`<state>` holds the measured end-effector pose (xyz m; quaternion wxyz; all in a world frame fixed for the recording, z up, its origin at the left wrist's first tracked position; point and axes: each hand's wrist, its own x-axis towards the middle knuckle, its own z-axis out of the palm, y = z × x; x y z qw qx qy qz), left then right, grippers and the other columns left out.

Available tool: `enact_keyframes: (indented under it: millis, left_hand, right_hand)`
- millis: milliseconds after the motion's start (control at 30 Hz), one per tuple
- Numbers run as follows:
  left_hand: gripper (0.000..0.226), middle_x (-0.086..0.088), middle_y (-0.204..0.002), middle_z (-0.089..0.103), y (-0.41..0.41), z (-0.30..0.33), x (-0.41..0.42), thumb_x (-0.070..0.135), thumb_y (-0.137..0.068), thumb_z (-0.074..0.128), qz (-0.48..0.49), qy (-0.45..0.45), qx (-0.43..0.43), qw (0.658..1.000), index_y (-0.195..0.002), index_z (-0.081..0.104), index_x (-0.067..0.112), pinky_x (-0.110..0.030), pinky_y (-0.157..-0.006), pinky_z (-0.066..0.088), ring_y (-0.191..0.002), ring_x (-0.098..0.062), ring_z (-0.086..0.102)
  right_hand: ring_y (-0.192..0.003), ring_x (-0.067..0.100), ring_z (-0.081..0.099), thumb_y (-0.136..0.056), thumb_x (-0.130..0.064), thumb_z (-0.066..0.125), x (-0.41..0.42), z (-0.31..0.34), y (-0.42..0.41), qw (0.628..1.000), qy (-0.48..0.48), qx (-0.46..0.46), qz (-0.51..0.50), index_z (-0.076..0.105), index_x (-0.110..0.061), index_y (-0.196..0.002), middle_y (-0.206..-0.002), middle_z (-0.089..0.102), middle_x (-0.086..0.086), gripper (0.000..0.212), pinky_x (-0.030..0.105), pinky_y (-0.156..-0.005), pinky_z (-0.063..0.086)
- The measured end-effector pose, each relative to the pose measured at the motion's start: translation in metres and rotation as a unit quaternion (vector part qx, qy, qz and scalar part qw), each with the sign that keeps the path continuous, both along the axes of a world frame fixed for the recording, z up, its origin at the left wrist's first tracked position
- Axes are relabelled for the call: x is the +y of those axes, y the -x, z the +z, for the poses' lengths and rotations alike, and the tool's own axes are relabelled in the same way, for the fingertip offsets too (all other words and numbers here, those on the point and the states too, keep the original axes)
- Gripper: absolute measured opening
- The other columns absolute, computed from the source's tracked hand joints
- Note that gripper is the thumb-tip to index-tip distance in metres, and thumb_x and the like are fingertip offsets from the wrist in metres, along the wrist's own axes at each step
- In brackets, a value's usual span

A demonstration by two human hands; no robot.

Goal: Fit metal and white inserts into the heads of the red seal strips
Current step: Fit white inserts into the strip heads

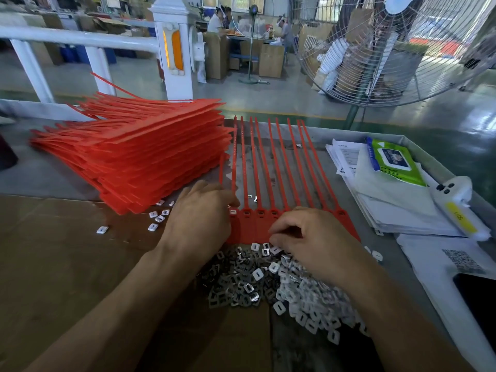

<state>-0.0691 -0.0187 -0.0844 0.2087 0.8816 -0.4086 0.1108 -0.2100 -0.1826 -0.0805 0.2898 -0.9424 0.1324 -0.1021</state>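
Lying mid-frame, a row of red strips (271, 167), heads (261, 214) toward the bottom. Seating an insert at the row's left end, left hand (200, 218) curled over it, grip hidden. Picking from the inserts (271, 280) heaped just below, right hand (308, 238) pinching, hold unclear. Next, probably placing one in an empty head. Crowding the left, a strip stack (134, 154); lying right, papers (389, 200).
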Motion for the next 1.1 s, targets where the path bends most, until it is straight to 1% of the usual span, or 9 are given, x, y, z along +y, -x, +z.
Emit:
enact_keyframes:
  millis: [167,300,500,600,667,733,833,967,1100]
  left_hand:
    - [0.034,0.011,-0.117,0.066,0.004,0.001,0.001,0.01,-0.097,0.053,-0.042,0.028,0.019,0.999,-0.117,0.073,0.029,-0.035,-0.104,0.038,-0.119,-0.014,0.051]
    - [0.035,0.007,-0.113,0.067,0.005,0.001,-0.001,0.008,-0.096,0.052,-0.064,0.033,0.041,0.997,-0.114,0.075,0.027,-0.041,-0.101,0.042,-0.116,-0.017,0.052]
    - [0.033,0.007,-0.113,0.067,0.005,0.0,-0.001,0.01,-0.097,0.052,-0.082,0.029,0.047,0.995,-0.115,0.074,0.026,-0.039,-0.101,0.042,-0.116,-0.015,0.052]
    - [0.032,0.01,-0.113,0.067,0.006,0.0,-0.002,0.011,-0.098,0.052,-0.093,0.03,0.045,0.994,-0.117,0.074,0.026,-0.038,-0.101,0.042,-0.115,-0.013,0.051]
    - [0.032,0.01,-0.113,0.067,0.006,0.0,-0.002,0.011,-0.097,0.053,-0.099,0.032,0.043,0.994,-0.116,0.074,0.026,-0.038,-0.1,0.043,-0.114,-0.013,0.052]
    - [0.032,0.011,-0.112,0.067,0.006,0.0,-0.002,0.01,-0.095,0.054,-0.106,0.034,0.036,0.993,-0.115,0.073,0.026,-0.039,-0.099,0.043,-0.112,-0.013,0.052]
    - [0.033,0.012,-0.112,0.067,0.006,-0.001,-0.003,0.011,-0.095,0.055,-0.119,0.049,0.031,0.991,-0.116,0.073,0.029,-0.039,-0.098,0.044,-0.111,-0.011,0.052]
    - [0.025,0.018,-0.106,0.067,0.007,-0.005,-0.007,0.017,-0.094,0.064,-0.15,0.116,0.056,0.98,-0.114,0.072,0.031,-0.031,-0.091,0.05,-0.104,-0.002,0.056]
    - [0.024,0.025,-0.098,0.064,0.013,-0.007,-0.009,0.023,-0.093,0.069,-0.165,0.156,0.09,0.97,-0.111,0.066,0.039,-0.015,-0.082,0.047,-0.101,0.001,0.059]
  right_hand:
    - [-0.091,-0.011,0.059,-0.085,-0.043,0.08,-0.006,0.002,0.002,0.999,-0.018,0.033,0.022,0.076,-0.037,-0.096,-0.092,0.065,-0.023,0.013,0.014,-0.073,0.04]
    - [-0.089,-0.009,0.061,-0.084,-0.039,0.082,-0.008,0.004,0.003,0.998,-0.03,0.054,0.035,0.076,-0.038,-0.095,-0.092,0.065,-0.021,0.012,0.015,-0.075,0.044]
    - [-0.09,-0.007,0.059,-0.087,-0.036,0.08,-0.006,0.006,0.004,0.997,-0.01,0.056,0.049,0.074,-0.037,-0.087,-0.091,0.064,-0.022,0.006,0.017,-0.075,0.042]
    - [-0.087,-0.001,0.061,-0.087,-0.034,0.08,-0.005,0.006,0.004,0.998,-0.017,0.05,0.045,0.071,-0.035,-0.084,-0.092,0.064,-0.018,0.01,0.022,-0.076,0.048]
    - [-0.082,0.001,0.062,-0.088,-0.034,0.079,-0.005,0.006,0.005,0.998,-0.027,0.048,0.044,0.069,-0.035,-0.082,-0.09,0.065,-0.019,0.012,0.021,-0.071,0.048]
    - [-0.071,0.005,0.063,-0.091,-0.034,0.076,-0.004,0.005,0.005,0.997,-0.058,0.035,0.045,0.067,-0.036,-0.083,-0.086,0.068,-0.019,0.012,0.017,-0.06,0.047]
    - [-0.065,0.005,0.063,-0.093,-0.031,0.074,-0.001,0.004,0.002,0.995,-0.095,-0.041,0.014,0.067,-0.034,-0.084,-0.081,0.069,-0.015,0.012,0.013,-0.057,0.047]
    - [-0.079,-0.005,0.066,-0.093,-0.029,0.075,0.005,0.001,-0.002,0.98,-0.167,-0.1,-0.037,0.072,-0.035,-0.088,-0.086,0.071,-0.02,0.009,0.006,-0.064,0.044]
    - [-0.078,-0.004,0.067,-0.092,-0.03,0.075,0.008,0.001,-0.005,0.964,-0.229,-0.121,-0.058,0.072,-0.044,-0.089,-0.084,0.072,-0.021,0.014,0.018,-0.067,0.046]
